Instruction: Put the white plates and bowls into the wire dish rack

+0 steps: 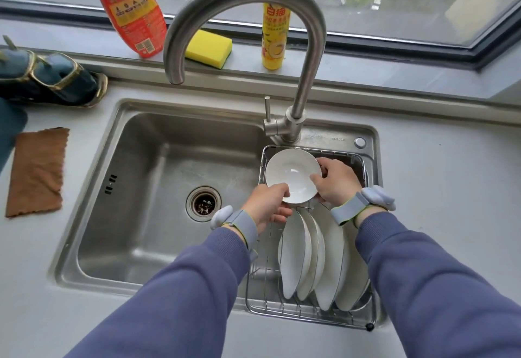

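Note:
A white bowl [293, 174] is held over the far half of the wire dish rack [307, 312], which sits in the right part of the sink. My left hand [267, 205] grips the bowl's near-left rim, and my right hand [332, 180] grips its right rim. Several white plates [313, 256] stand on edge in the rack's near half, below my wrists. The bowl faces up and tilts slightly toward me.
The steel sink basin [158, 188] with its drain [203, 203] lies to the left. A tall faucet [304, 81] rises just behind the rack. On the sill stand a red bottle [127, 8], a yellow sponge [208, 47] and a yellow bottle [276, 36]. A brown cloth [38, 171] lies on the left counter.

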Available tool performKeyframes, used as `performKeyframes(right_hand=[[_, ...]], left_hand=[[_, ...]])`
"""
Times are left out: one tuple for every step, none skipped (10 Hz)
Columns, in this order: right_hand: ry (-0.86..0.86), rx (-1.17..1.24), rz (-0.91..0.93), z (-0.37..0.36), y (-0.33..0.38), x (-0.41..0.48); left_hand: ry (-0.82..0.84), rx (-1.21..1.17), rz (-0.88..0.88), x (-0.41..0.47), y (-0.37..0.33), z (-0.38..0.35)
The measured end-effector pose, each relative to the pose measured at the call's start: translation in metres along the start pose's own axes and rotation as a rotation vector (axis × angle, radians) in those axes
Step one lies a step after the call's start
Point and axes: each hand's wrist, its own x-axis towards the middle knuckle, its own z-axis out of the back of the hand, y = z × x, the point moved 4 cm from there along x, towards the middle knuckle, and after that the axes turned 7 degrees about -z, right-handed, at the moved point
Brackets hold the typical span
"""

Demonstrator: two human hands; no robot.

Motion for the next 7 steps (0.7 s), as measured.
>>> performKeyframes(right_hand=[[-0.03,-0.018,0.015,0.004,0.004,-0.005],[-0.055,-0.014,0.031,0.007,0.008,-0.008],[-0.04,0.091,-0.022,0.011,0.006,-0.011],[-0.037,0.146,-0.008,0.01,0.003,-0.01],[-0.053,0.136,0.007,0.009,0.002,-0.013],[-0.074,0.108,-0.011,0.005,0.0,-0.012],[-0.138,0.027,-0.021,0.013,-0.001,-0.016]], left_hand=[[-0.012,-0.008,0.003,0.0,0.002,-0.003],[-0.008,-0.032,-0.003,0.001,0.003,-0.005],[-0.03,-0.026,-0.012,0.001,0.005,-0.007],[-0.034,-0.03,-0.019,0.003,0.008,-0.008],[-0.029,-0.037,-0.016,-0.002,0.009,-0.006],[-0.008,-0.044,-0.029,-0.005,0.007,-0.006],[0.004,0.032,-0.07,-0.02,0.003,0.004]])
